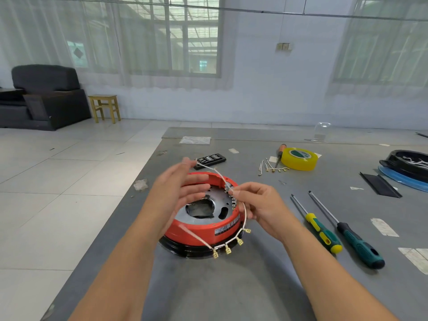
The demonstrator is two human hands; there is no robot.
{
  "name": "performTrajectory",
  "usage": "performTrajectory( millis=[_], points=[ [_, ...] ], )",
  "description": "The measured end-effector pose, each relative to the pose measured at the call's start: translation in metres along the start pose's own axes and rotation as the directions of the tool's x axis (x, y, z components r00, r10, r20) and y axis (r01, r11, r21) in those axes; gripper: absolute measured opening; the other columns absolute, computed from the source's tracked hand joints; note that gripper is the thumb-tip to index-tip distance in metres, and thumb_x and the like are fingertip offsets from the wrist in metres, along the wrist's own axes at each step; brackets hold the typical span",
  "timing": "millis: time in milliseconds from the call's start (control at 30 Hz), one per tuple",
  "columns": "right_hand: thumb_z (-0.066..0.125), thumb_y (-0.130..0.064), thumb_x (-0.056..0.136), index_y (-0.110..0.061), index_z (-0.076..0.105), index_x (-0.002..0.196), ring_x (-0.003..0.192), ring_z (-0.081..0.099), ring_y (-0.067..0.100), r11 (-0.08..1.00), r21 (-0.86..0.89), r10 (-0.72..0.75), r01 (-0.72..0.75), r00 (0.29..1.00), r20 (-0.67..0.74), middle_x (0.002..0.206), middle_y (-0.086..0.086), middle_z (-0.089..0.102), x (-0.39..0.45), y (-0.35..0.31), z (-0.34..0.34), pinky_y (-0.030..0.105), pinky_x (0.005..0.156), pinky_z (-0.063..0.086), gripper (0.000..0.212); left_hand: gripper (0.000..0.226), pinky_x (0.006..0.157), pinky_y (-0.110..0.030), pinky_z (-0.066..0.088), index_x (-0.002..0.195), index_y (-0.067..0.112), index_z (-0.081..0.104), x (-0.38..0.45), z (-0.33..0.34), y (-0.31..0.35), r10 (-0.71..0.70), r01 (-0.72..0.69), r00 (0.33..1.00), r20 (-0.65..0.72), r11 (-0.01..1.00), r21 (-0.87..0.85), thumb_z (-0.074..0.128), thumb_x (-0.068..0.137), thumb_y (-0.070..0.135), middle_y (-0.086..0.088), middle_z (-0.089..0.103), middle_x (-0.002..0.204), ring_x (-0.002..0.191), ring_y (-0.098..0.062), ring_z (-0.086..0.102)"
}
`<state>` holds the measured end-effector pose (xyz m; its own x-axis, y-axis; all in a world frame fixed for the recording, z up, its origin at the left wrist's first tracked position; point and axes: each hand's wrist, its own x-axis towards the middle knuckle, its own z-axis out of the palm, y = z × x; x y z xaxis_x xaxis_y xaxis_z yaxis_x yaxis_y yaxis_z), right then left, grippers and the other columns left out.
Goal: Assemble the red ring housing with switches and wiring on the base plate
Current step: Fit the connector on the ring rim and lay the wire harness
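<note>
Both hands hold a white wire harness point(243, 210) above the red ring point(209, 230) on its black base point(183, 250). The right hand point(259, 205) pinches the wire; the left hand point(178, 188) has straight fingers, the wire's end at its fingertips. Two screwdrivers point(324, 232) lie to the right.

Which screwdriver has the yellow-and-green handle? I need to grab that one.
The left screwdriver, nearer the right hand. The other screwdriver, farther right, has a dark teal-and-black handle.

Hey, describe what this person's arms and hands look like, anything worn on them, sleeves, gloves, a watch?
Both forearms are bare as far as the frame shows, with no sleeve in view. The left hand and right hand wear no gloves. No watch, ring, bracelet or marking can be seen on either wrist or on the fingers that show. Nothing else is worn.
</note>
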<state>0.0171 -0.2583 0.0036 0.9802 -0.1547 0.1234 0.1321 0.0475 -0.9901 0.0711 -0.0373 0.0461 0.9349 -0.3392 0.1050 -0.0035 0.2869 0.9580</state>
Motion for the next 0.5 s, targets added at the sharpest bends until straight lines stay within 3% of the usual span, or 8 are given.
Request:
performTrajectory(
  millis=[67, 133, 200, 267, 333, 400, 433, 500],
  points=[
    [0.077, -0.017, 0.09, -0.014, 0.079, 0.09, 0.046, 0.048, 0.017, 0.993, -0.117, -0.01, 0.014, 0.999, 0.033, 0.061, 0.007, 0.064, -0.002, 0.002, -0.002, 0.023, 0.043, 0.034, 0.004, 0.034, 0.075, -0.032, 0.066, 0.125, 0.014, 0.065, 0.0, 0.002, -0.005, 0.002, -0.002, 1.0, -0.001, 0.999, -0.039, 0.068, 0.098, 0.035, -0.018, 0.08, 0.106, 0.096, -0.031, 0.079],
    [0.079, -0.024, 0.086, -0.014, 0.08, 0.093, 0.047, 0.049, 0.017, 0.992, -0.126, -0.023, 0.028, 0.999, 0.04, 0.061, 0.006, 0.064, -0.002, 0.003, -0.003, 0.022, 0.044, 0.036, 0.013, 0.028, 0.072, -0.029, 0.064, 0.123, 0.015, 0.063, 0.002, 0.0, -0.009, 0.05, -0.051, 0.996, -0.072, 0.999, -0.017, 0.073, 0.097, 0.019, -0.017, 0.079, 0.108, 0.093, -0.028, 0.08],
    [0.08, -0.03, 0.081, -0.015, 0.08, 0.094, 0.045, 0.049, 0.014, 0.991, -0.13, -0.036, 0.041, 0.999, 0.039, 0.061, 0.006, 0.064, -0.002, 0.003, -0.005, 0.02, 0.044, 0.037, 0.02, 0.034, 0.076, -0.031, 0.064, 0.12, 0.023, 0.059, 0.004, -0.005, -0.012, 0.116, -0.103, 0.981, -0.158, 0.991, 0.091, 0.078, 0.094, 0.014, -0.007, 0.074, 0.116, 0.092, -0.022, 0.08],
    [0.081, -0.036, 0.077, -0.017, 0.081, 0.093, 0.047, 0.051, 0.014, 0.985, -0.167, -0.043, 0.047, 0.999, 0.028, 0.062, 0.007, 0.065, -0.003, 0.001, -0.006, 0.02, 0.045, 0.039, 0.025, 0.032, 0.075, -0.025, 0.062, 0.115, 0.034, 0.065, 0.004, -0.011, -0.014, 0.197, -0.154, 0.972, -0.125, 0.944, 0.292, 0.081, 0.092, 0.018, 0.009, 0.073, 0.115, 0.089, -0.012, 0.078],
    [0.081, -0.038, 0.076, -0.02, 0.081, 0.091, 0.049, 0.054, 0.012, 0.974, -0.218, -0.055, 0.056, 0.998, 0.009, 0.061, 0.007, 0.066, -0.003, -0.001, -0.007, 0.019, 0.045, 0.041, 0.023, 0.021, 0.076, -0.011, 0.053, 0.104, 0.04, 0.074, 0.004, -0.015, -0.014, 0.256, -0.221, 0.967, 0.012, 0.809, 0.544, 0.08, 0.092, 0.023, 0.021, 0.077, 0.1, 0.087, 0.002, 0.074],
    [0.081, -0.029, 0.082, -0.022, 0.081, 0.088, 0.048, 0.056, 0.01, 0.961, -0.265, -0.084, 0.082, 0.996, 0.006, 0.06, 0.005, 0.066, -0.004, -0.004, -0.007, 0.018, 0.044, 0.042, 0.009, 0.016, 0.081, -0.003, 0.044, 0.099, 0.039, 0.078, 0.003, -0.013, -0.014, 0.328, -0.319, 0.935, 0.137, 0.607, 0.727, 0.079, 0.093, 0.025, 0.031, 0.075, 0.091, 0.094, 0.012, 0.067],
    [0.08, -0.022, 0.086, -0.022, 0.081, 0.086, 0.047, 0.056, 0.009, 0.953, -0.285, -0.102, 0.101, 0.995, 0.011, 0.059, 0.005, 0.066, -0.004, -0.005, -0.006, 0.017, 0.044, 0.042, 0.002, 0.014, 0.087, -0.005, 0.044, 0.102, 0.037, 0.08, 0.002, -0.011, -0.013, 0.373, -0.37, 0.907, 0.195, 0.487, 0.791, 0.078, 0.094, 0.026, 0.032, 0.073, 0.093, 0.1, 0.011, 0.065],
    [0.078, -0.013, 0.089, -0.022, 0.081, 0.084, 0.045, 0.054, 0.008, 0.935, -0.328, -0.138, 0.134, 0.99, 0.011, 0.055, 0.002, 0.063, -0.004, -0.008, -0.005, 0.016, 0.045, 0.042, 0.011, 0.013, 0.095, -0.024, 0.048, 0.106, 0.035, 0.081, 0.0, -0.006, -0.011, 0.427, -0.426, 0.856, 0.292, 0.262, 0.866, 0.075, 0.095, 0.033, 0.024, 0.073, 0.103, 0.108, -0.002, 0.061]
  ],
)
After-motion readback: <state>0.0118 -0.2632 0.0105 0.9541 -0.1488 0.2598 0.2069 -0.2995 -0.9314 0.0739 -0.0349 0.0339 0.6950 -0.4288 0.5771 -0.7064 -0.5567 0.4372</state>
